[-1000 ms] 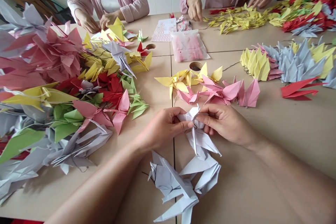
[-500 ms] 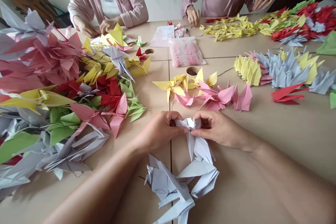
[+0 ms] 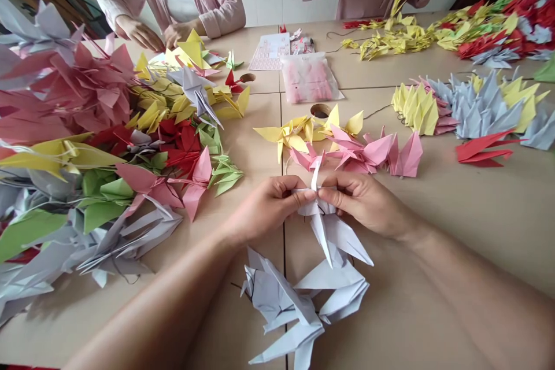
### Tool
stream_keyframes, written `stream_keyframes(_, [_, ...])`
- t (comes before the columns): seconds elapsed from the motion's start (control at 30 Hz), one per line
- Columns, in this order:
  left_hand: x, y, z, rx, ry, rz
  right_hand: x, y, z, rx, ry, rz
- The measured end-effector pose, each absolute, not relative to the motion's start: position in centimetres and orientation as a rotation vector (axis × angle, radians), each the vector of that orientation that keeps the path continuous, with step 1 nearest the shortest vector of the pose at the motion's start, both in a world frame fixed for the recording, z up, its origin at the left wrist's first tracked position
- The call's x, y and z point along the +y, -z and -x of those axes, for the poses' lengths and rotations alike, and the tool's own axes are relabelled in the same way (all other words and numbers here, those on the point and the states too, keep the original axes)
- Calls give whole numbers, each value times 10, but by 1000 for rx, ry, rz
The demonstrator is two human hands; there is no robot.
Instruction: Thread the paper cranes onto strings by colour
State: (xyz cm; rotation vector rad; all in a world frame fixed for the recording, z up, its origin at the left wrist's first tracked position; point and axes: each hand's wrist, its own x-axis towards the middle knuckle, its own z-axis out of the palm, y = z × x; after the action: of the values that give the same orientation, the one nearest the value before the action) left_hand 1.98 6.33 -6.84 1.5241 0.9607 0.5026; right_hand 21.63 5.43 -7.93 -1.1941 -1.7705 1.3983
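Observation:
My left hand (image 3: 277,202) and my right hand (image 3: 358,199) both pinch a white origami crane (image 3: 321,225) above the table, one hand at each side of it. One narrow point of the crane stands up between my thumbs and another hangs down toward me. A bit of dark thread shows by its middle. Just below, more white paper cranes (image 3: 288,306) lie on the table, with dark thread at their folds. Beyond my hands lie yellow cranes (image 3: 295,134) and pink cranes (image 3: 364,150).
A big heap of coloured cranes (image 3: 99,92) fills the left side. Strung cranes (image 3: 485,107) and a red crane (image 3: 485,148) lie at right. A clear bag (image 3: 310,78) and a printed sheet (image 3: 271,52) rest farther back. Two people sit across the table (image 3: 455,214).
The crane between my hands has turned, and a narrow point now stands upright between my thumbs. The person at the back right has lifted a yellow strand of cranes.

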Motion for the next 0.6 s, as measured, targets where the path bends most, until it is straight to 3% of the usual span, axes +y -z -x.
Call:
stream_keyframes(0.33, [63, 70, -21, 925, -543, -1420, 51, 79, -217, -1590, -1563, 1143])
stream_keyframes(0.6, [64, 73, -17, 857, -377, -1291, 52, 80, -223, -1446, -1783, 1112])
